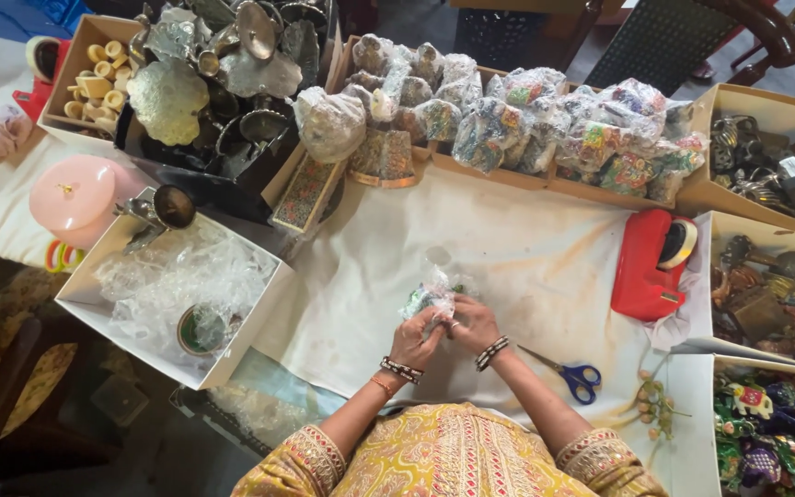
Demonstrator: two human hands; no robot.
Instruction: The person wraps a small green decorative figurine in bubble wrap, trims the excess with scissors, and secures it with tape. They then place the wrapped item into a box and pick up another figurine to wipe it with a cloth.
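- At twelve o'clock from the hands, a long cardboard tray [545,179] holds a heap of plastic-wrapped painted trinkets [545,124]; nothing lies between it and the hands but bare white cloth.
- At two o'clock a red tape dispenser [650,262] stands on the surface [526,248].
- At four o'clock blue-handled scissors [570,372] lie flat, near the right wrist but clear of it.
- At nine o'clock a white box [232,359] holds crumpled clear plastic wrap [172,281] and a small round dish.
- At eleven o'clock a dark tray carries silver-coloured metal dishes [218,64]; a pink round lidded container [71,193] sits farther toward nine.
- Left hand [416,337] is curled closed, fingers gripping the lower left side of a small plastic-wrapped ornament [432,296].
- Right hand [473,324] is also curled closed, pinching the wrap on the same ornament from the right; both hands meet at it.
- The ornament is held just above the cloth at the near middle of the surface, its loose wrap sticking out toward twelve o'clock; its long axis cannot be told through the crinkled plastic.
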